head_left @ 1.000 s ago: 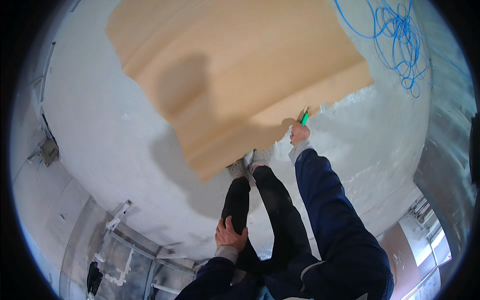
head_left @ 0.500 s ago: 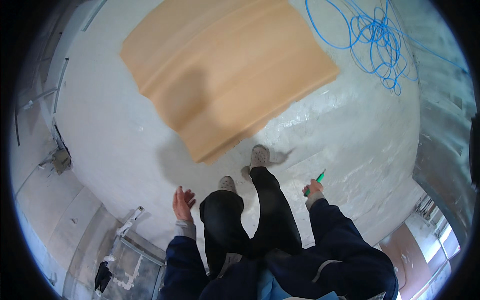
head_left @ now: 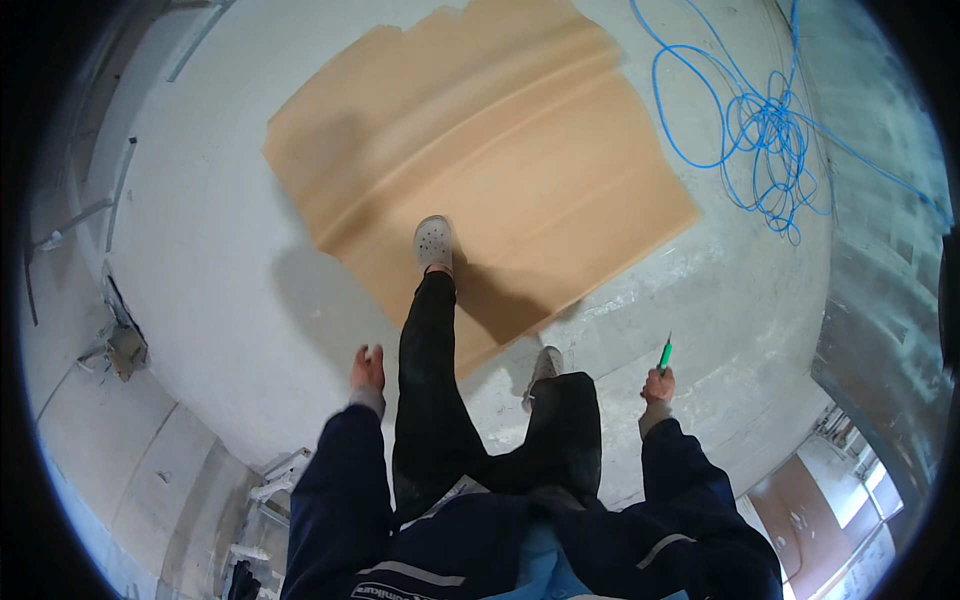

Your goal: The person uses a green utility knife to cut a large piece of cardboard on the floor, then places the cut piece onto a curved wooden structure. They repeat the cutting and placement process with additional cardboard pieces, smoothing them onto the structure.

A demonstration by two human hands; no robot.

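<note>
My right hand (head_left: 658,385) is closed round a green-handled tool (head_left: 666,355) with a thin dark pointed tip that points forward. Whether it is a knife or another pointed tool, I cannot tell. To the left of my legs hangs my left hand (head_left: 368,370), empty, its fingers loosely apart. A large light-brown sheet (head_left: 480,150) lies on the floor ahead, creased across its width and ragged along some edges. My left grey clog (head_left: 434,243) is on the sheet. My right clog (head_left: 544,372) is behind it, off the sheet near its front edge.
A tangled blue hose or cable (head_left: 770,120) lies on the floor at the far right, one length running toward the right wall (head_left: 880,250). Along the left are a wall, thin metal strips (head_left: 122,195) and a small box-like piece (head_left: 127,352). The pale floor (head_left: 210,250) surrounds the sheet.
I have stepped forward: my left foot has moved onto the brown sheet. The green tool now points more straight ahead, and my right hand sits slightly farther right.
</note>
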